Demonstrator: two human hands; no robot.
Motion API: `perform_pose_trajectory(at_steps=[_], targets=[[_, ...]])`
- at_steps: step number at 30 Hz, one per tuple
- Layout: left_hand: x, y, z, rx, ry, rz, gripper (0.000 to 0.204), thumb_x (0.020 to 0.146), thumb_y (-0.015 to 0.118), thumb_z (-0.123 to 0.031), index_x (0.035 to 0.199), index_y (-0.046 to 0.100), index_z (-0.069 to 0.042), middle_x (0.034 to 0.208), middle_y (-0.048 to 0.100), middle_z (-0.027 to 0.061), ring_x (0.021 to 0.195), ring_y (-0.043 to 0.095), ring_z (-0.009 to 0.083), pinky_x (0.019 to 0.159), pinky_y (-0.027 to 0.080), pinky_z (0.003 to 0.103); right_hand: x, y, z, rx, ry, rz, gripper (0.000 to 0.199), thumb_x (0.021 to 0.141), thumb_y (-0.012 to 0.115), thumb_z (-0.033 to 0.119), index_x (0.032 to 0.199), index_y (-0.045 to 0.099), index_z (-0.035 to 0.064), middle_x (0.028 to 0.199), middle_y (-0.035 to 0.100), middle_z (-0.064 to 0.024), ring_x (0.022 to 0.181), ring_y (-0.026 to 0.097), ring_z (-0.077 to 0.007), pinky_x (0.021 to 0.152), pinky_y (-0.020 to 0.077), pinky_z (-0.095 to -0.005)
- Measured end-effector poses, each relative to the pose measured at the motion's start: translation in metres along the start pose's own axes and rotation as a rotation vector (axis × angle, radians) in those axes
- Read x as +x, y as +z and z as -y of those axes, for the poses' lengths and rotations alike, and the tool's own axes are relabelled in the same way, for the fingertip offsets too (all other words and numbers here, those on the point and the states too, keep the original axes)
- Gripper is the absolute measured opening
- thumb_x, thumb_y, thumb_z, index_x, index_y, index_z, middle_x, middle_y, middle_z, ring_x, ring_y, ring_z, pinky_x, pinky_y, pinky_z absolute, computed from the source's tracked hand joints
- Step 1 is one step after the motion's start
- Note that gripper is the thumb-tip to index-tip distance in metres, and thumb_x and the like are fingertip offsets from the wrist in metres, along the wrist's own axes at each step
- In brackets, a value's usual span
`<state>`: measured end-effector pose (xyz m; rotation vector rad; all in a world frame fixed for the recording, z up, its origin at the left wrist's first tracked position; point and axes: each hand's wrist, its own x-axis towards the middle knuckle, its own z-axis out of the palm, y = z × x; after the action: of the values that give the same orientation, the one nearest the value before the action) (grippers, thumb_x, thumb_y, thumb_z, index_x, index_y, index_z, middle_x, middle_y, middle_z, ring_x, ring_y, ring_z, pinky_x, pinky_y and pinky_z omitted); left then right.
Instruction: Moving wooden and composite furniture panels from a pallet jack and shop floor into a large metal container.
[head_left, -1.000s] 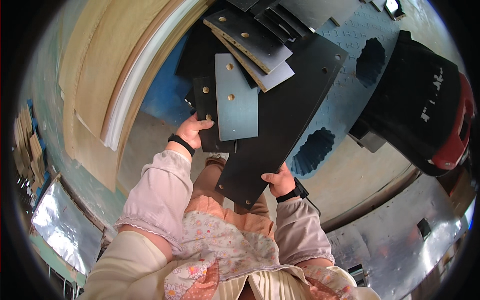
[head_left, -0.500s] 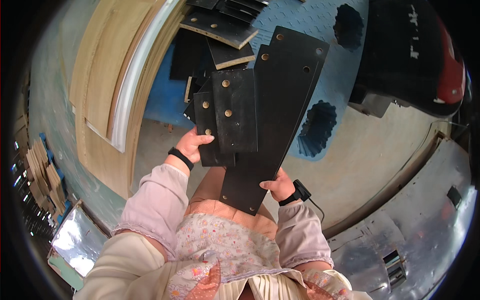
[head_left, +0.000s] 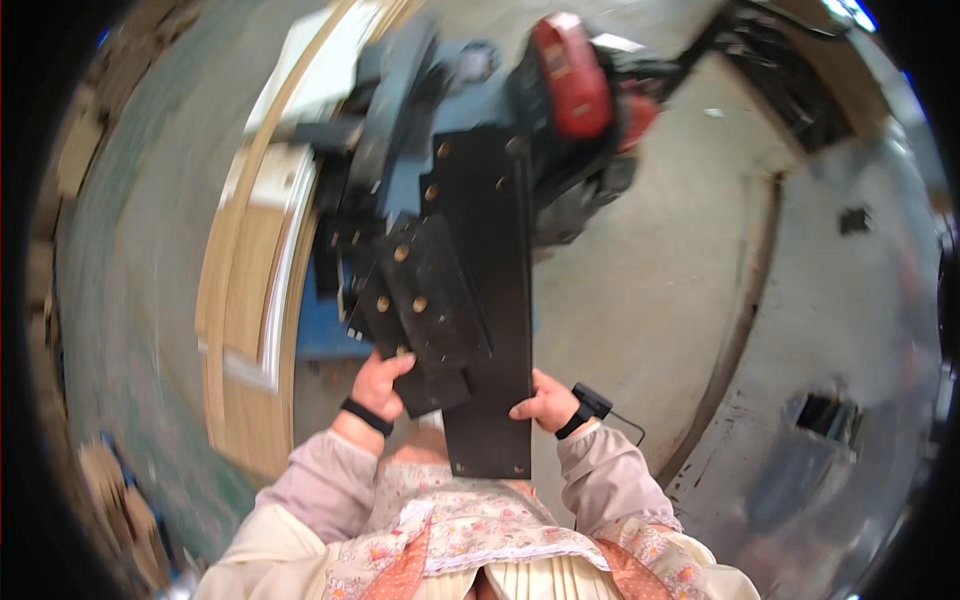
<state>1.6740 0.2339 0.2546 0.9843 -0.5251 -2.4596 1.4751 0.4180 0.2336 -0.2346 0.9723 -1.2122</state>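
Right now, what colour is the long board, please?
The long board is black, clearest in the head view.

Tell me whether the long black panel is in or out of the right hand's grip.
In: the right hand grips the long black panel by its right edge near the lower end, thumb lying over the face.

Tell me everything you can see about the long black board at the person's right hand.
The long black board is flat, dark and straight along its right side, with round, hole-like spots near both ends. Its material is unclear. It points away from the person, near end above the lap. A step in its far left edge may mean a second board lies with it; I can't tell. The right hand grips its lower right edge, and smaller black boards overlap its left side.
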Motion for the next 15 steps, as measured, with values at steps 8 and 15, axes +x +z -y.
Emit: perform_pose_trajectory(at_steps=[8,15], targets=[[-0.053,0.232,-0.01,0.258,-0.151,0.328,0.046,0.075,0.052,0.006,0.119,0.043,-0.006,0.111,0.055,0.0106,0.103,0.054,0.029,0.091,0.044,0.045,-0.161,0.022,0.062,0.186,-0.463,-0.087,0.066,0.06,0.058,-0.004,0.124,0.041,-0.0002,0.114,0.054,-0.0111,0.106,0.051,-0.0204,0.092,0.0389,-0.031],[-0.113,0.494,0.104,0.527,-0.554,0.88,0.029,0.084,0.05,-0.009,0.11,0.055,0.002,0.106,0.06,0.0102,0.1,0.057,0.021,0.089,0.045,0.034,-0.39,0.008,0.112,0.286,-0.984,-0.339,0.064,0.062,0.055,-0.004,0.124,0.04,-0.0005,0.11,0.055,-0.0117,0.1,0.055,-0.0213,0.088,0.0429,-0.0339]])
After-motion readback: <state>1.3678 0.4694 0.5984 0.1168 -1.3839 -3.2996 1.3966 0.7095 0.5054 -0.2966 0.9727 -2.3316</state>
